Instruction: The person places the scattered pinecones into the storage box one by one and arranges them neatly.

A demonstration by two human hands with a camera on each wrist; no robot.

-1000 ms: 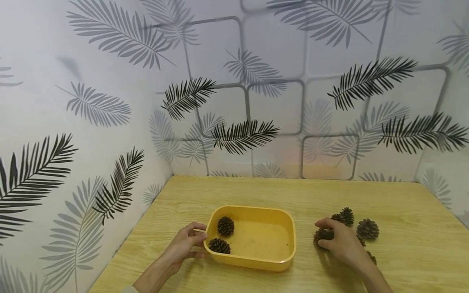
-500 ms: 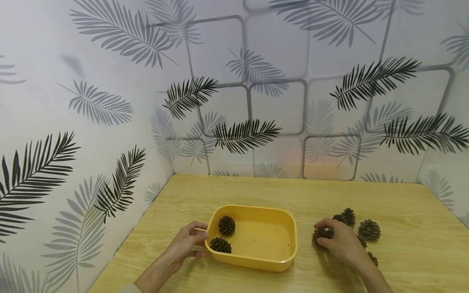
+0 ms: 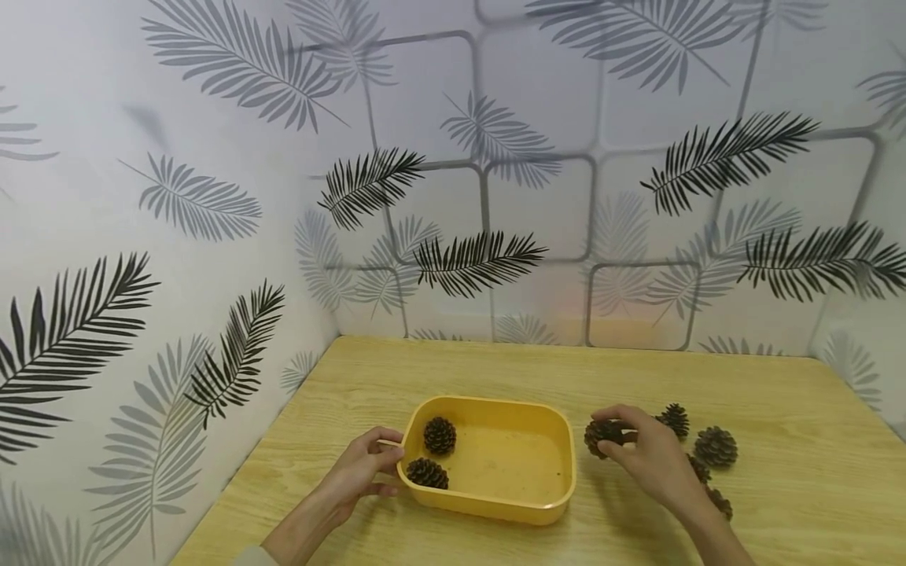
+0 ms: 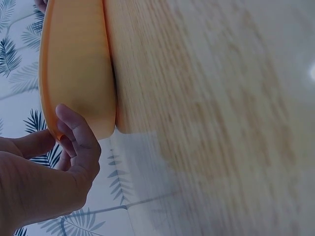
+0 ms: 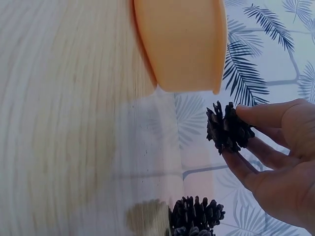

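Observation:
My right hand point(image 3: 657, 460) holds a brown pine cone point(image 3: 600, 438) between thumb and fingertips, just right of a yellow plastic tub point(image 3: 504, 512). In the right wrist view, the held pine cone point(image 5: 227, 129) hangs above the tabletop, apart from the tub point(image 5: 184, 46). At the tub's left end, my left hand point(image 3: 359, 472) grips the rim with thumb and curled fingers; the left wrist view shows that hand point(image 4: 64, 172) at the tub's corner point(image 4: 81, 69). Inside the tub, two pine cones lie along the left side: one upper point(image 3: 440, 435), one lower point(image 3: 428, 473).
Several loose pine cones lie right of my right hand, among them one farther back point(image 3: 675, 420), one to the right point(image 3: 716, 447) and one near my wrist point(image 3: 720, 503). The wood-grain table point(image 3: 453, 369) meets leaf-patterned walls point(image 3: 538, 299) behind and at left.
My right hand has lifted a pine cone and moved it left and slightly up, towards the tub. The left hand stays at the tub's rim.

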